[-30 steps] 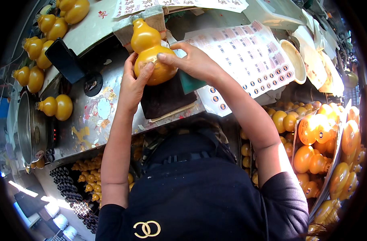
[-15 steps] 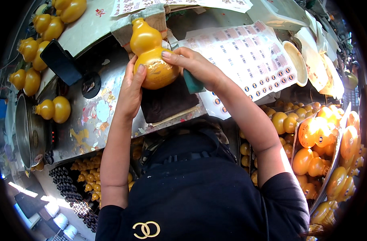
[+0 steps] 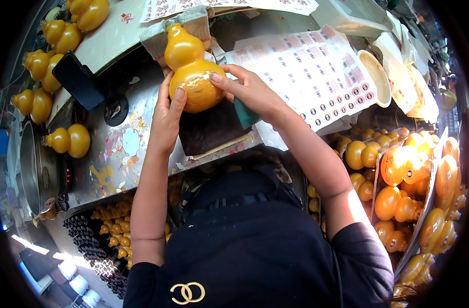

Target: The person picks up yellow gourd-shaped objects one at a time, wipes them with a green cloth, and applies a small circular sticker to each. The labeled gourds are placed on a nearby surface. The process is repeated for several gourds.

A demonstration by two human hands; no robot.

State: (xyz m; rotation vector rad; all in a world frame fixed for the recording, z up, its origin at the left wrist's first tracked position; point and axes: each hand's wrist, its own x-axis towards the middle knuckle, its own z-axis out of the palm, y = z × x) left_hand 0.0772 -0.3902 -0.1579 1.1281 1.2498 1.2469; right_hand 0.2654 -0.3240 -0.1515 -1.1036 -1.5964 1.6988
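Cupping the gourd (image 3: 185, 54) from both sides, left hand (image 3: 166, 118) and right hand (image 3: 252, 93) set their thumbs apart on its lower bulb; other fingers curl round the sides, partly hidden. Two-sided grip likely stops the round body rolling. Shiny patch (image 3: 197, 80) sits between the thumbs. Gourd is over the bench (image 3: 142, 90), neck pointing away above grey cloth (image 3: 152, 38), which probably cushions it; can't tell if it rests there. Dark pad (image 3: 208, 134) lies nearer the body, perhaps protecting the surface. Green thing (image 3: 246, 114) by right wrist, contact unclear. Label sheet (image 3: 306, 66) lies flat to the right, seemingly for easy reach. Left: phone (image 3: 79, 82) tilted, perhaps for viewing; lone gourd (image 3: 70, 139) on its side near pan (image 3: 48, 177). Crated gourds (image 3: 396, 203) lower right, stacked probably to save space.
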